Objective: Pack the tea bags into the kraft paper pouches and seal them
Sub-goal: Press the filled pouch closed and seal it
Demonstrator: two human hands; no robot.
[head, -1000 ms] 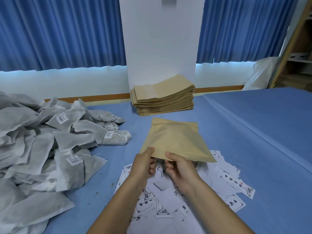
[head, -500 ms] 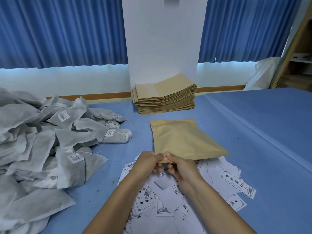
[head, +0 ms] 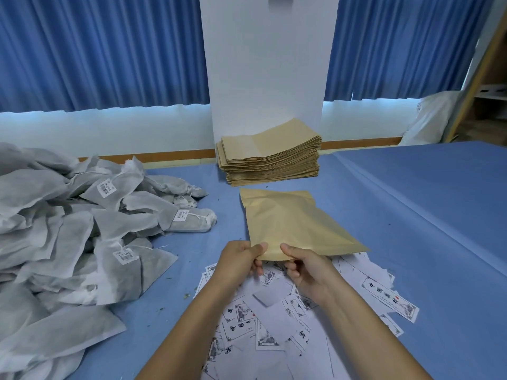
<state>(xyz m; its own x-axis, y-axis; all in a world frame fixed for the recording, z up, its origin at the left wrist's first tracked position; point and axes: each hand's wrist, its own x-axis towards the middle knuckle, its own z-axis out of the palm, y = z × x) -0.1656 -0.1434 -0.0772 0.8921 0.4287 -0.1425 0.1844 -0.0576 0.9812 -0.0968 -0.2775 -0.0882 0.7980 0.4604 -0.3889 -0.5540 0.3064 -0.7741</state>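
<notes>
— What does the head view show in the person's hands?

— One kraft pouch [head: 296, 223], held by its near edge. The left hand [head: 241, 259] pinches the left corner of that edge, thumb on top and fingers curled beneath. The right hand [head: 307, 270] pinches the same edge just beside it, thumb likewise on top. So both hands are grasping the pouch.

— And where does the pouch sit?

— In the middle of the blue table [head: 411, 215], reaching away from the person. Its near edge is raised over a scatter of printed slips [head: 274, 325]. Whether its far end touches the cloth cannot be told.

— Is it filled or sealed?

— It bulges a little, but that cannot be judged from here.

— The other task things?

— A stack of pouches [head: 271, 157] stands behind it, against the white pillar [head: 269, 64]. A big heap of grey tea bags [head: 68, 229], some with barcode labels, covers the table's left side, apart from the held pouch.

— Behind that?

— Blue curtains [head: 96, 50] hang on either side of the pillar.
</notes>
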